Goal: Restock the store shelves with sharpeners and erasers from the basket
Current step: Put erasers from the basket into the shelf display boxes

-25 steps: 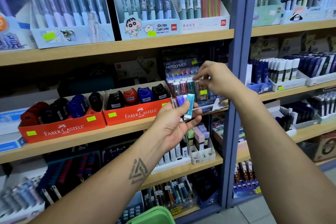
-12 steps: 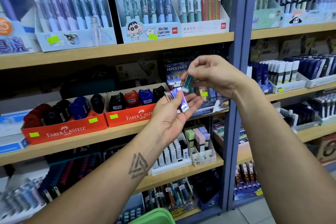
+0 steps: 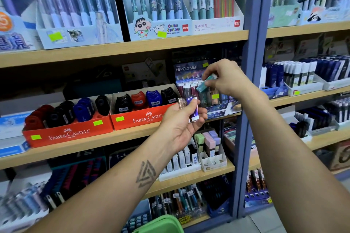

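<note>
**Teal eraser pinched in front of the Hi-Polymer display**

Teal eraser (image 3: 206,83) is in the right hand (image 3: 228,79), grip pinching it between thumb and fingertips, tilted, one end pointing down-left. It hangs right in front of the Hi-Polymer display box (image 3: 189,73), just above that box's row of upright erasers. Can't tell if it touches the row.

Left hand (image 3: 181,125) is below and left of the display box, palm up, fingers curled round a purple-and-white eraser (image 3: 193,108). A rose-gold piece (image 3: 181,102) sits beside that eraser in the same grip; too small to say what it is.

Left of the display box, same wooden shelf (image 3: 94,143): two red Faber-Castell boxes (image 3: 140,117) side by side, holding sharpeners (image 3: 151,98) in black, red and blue. Yellow price stickers on the box fronts.

Shelf below the display box: a clear tray with pastel erasers (image 3: 209,141), green, pink and purple, and a white rack of small packs just left of it.

Shelf above the display box: pen boxes (image 3: 161,26), one with a cartoon print.

Green basket (image 3: 161,225): only its rim shows at the bottom edge, well below the display box.
</note>
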A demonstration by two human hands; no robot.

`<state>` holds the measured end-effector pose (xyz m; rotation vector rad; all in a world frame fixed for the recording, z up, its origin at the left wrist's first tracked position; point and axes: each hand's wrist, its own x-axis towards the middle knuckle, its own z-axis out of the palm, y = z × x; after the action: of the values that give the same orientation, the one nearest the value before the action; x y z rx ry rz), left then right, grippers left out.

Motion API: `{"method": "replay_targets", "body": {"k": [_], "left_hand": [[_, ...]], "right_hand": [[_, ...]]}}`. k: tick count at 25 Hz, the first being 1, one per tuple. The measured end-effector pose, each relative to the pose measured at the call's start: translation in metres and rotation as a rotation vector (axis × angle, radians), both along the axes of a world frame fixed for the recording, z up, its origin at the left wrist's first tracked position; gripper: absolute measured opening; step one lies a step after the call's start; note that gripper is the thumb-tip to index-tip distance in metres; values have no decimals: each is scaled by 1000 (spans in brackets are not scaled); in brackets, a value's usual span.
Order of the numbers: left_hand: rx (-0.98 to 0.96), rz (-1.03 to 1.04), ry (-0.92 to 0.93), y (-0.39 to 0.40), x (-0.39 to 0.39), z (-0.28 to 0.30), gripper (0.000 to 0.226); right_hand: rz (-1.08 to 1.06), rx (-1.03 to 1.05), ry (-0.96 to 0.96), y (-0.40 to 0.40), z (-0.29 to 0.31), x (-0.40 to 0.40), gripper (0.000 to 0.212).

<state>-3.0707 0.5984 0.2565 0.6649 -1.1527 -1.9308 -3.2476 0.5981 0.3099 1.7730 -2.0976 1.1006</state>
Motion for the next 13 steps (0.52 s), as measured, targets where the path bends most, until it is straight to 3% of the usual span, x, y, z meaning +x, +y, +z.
{"method": "replay_targets", "body": {"k": [3, 6, 9, 13], "left_hand": [[0, -3, -10, -2, 1, -3, 26], [-8, 1, -22, -3, 2, -5, 28], [-18, 5, -35, -3, 2, -7, 32], [-10, -6, -26, -4, 2, -8, 23]], "right_hand": [[6, 47, 132, 0, 3, 4, 36], [62, 76, 161, 0, 2, 5, 51], [60, 123, 281, -6, -2, 7, 58], [70, 29, 243, -11, -5, 9, 50]]}}
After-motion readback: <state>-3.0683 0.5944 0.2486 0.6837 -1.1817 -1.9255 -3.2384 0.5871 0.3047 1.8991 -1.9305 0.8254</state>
